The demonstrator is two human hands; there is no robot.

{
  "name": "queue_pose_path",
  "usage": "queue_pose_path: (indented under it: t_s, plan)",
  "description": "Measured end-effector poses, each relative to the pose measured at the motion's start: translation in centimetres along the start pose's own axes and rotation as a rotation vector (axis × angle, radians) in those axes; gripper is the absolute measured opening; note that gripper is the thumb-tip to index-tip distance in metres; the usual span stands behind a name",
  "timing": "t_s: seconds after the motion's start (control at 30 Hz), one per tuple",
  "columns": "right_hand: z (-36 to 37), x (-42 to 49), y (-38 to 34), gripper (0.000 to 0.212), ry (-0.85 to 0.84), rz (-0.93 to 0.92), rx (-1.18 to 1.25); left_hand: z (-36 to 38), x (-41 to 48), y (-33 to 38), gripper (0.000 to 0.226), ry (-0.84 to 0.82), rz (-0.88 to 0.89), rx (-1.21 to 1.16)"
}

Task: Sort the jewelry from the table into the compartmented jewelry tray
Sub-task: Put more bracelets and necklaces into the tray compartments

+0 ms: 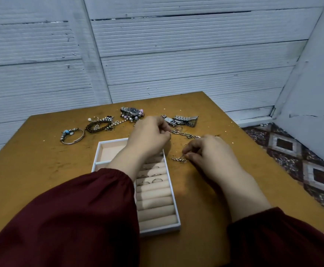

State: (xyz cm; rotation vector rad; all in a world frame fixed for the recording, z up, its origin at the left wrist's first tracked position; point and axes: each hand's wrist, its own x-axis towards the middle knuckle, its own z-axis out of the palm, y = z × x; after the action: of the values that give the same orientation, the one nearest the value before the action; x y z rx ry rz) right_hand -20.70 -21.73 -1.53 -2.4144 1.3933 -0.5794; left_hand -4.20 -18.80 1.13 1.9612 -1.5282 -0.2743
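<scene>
Tray (158,227): white-rimmed box lined in pale peach velvet, lying on the table (41,160) straight ahead of the person. Its right column is a run of padded rolls. Plain open compartments show at its far left, and a dark red sleeve (80,218) covers the rest.
Rings (156,174): about four thin silver bands, standing upright in the slots between the upper rolls.
Left hand (149,135): above the tray's far end, fingers curled in, thumb and forefinger pinched together on the near end of the chain.
Chain (184,134): silver-toned links with loop rings at one end, stretched across the table beyond the tray's far right corner, from the left fingertips toward the right hand.
Right hand (209,151): just right of the tray, fingers bent, thumb and fingertips pinching one end of the sparkly piece.
Sparkly piece (179,159): short, pale gold, glittering. The rest of it lies on the table just beside the tray's right rim. Too small to tell what kind of jewelry it is.
Dark-dial watch (132,111): metal band, at the table's far edge, touching pink and pearl beads.
Silver watch (180,120): pale dial, link band folded, just beyond the chain.
Braided bracelet (98,125): dark brown, oval, amid pearl strands.
Bangle (72,135): thin metal hoop with blue beads, farthest left, apart from the tray.
</scene>
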Motion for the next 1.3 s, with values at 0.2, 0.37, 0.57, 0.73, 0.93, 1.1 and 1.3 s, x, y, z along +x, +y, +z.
queue_pose_path:
  t_s: [0.2, 0.37, 0.57, 0.73, 0.93, 1.1, 1.3]
  plan:
    - [-0.1, 0.2, 0.4, 0.007, -0.014, 0.016, -0.045, 0.1, 0.6, 0.1, 0.009, 0.013, 0.004, -0.006]
    - [-0.6, 0.2, 1.2, 0.006, -0.009, 0.080, -0.019, 0.1, 1.0, 0.2, 0.010, 0.013, -0.003, -0.001]
    - [-1.4, 0.0, 2.5, 0.007, 0.014, 0.149, 0.002, -0.3, 1.3, 0.3, 0.012, 0.020, -0.007, 0.035]
    - [-1.5, 0.1, 2.5, 0.013, 0.039, 0.154, -0.013, -0.1, 1.4, 0.4, 0.011, 0.005, -0.016, 0.042]
    - [-1.1, -0.2, -0.2, 0.021, 0.017, 0.011, -0.042, -0.2, 1.7, 0.6, 0.011, 0.029, -0.014, 0.041]
    - [-0.4, -0.3, -1.7, 0.021, -0.055, -0.025, -0.110, 0.0, 2.0, 0.4, 0.012, 0.042, -0.023, 0.051]
    - [-0.4, -0.2, -1.0, 0.012, -0.058, -0.021, -0.057, 1.1, 2.4, 0.1, 0.013, -0.014, -0.006, 0.085]
